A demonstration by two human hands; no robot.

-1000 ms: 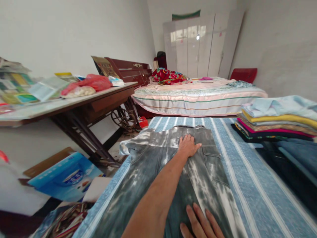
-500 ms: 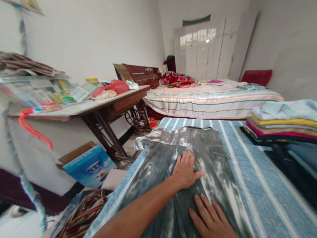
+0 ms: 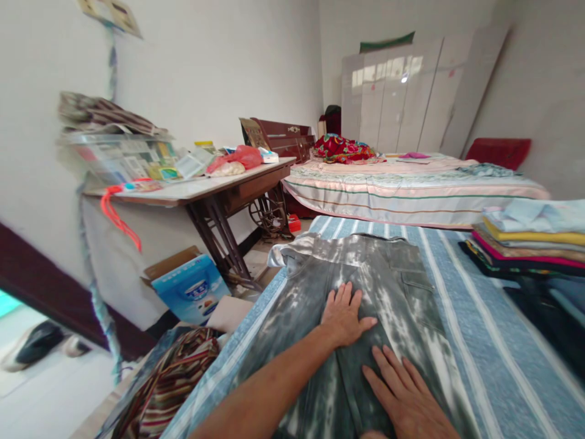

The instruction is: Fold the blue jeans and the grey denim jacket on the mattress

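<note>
From my head camera, folded things take up my right side: a stack of folded clothes (image 3: 532, 247) sits on the blue striped cloth (image 3: 484, 341), with dark folded garments (image 3: 546, 320) just this side of it. To my left, a narrow surface (image 3: 189, 188) over an iron wheel (image 3: 269, 214) carries a clear box (image 3: 130, 157), a red plastic bag (image 3: 245, 157) and other small goods, and an orange-red cord (image 3: 117, 221) hangs off its front. Below stand a blue carton (image 3: 194, 291) with its flap up and a heap of striped clothing (image 3: 180, 378), close against the cloth's left side. A bed (image 3: 393, 198) bearing a red floral bundle (image 3: 345, 148) bounds the far end.

The grey-and-white garment (image 3: 295, 299) lies spread out before me; its pale far-left corner reaches the cloth's left edge, whether over it I cannot tell, and its near end runs out of view. On the right, a long band of bare stripes separates it from the stack, the roomier side for moving.

My left hand (image 3: 346, 322) rests palm down near its middle, fingers slightly parted and thumb wide. My right hand (image 3: 409, 390) lies nearer me, flat on it too, fingers extended and a little apart, gripping nothing.
</note>
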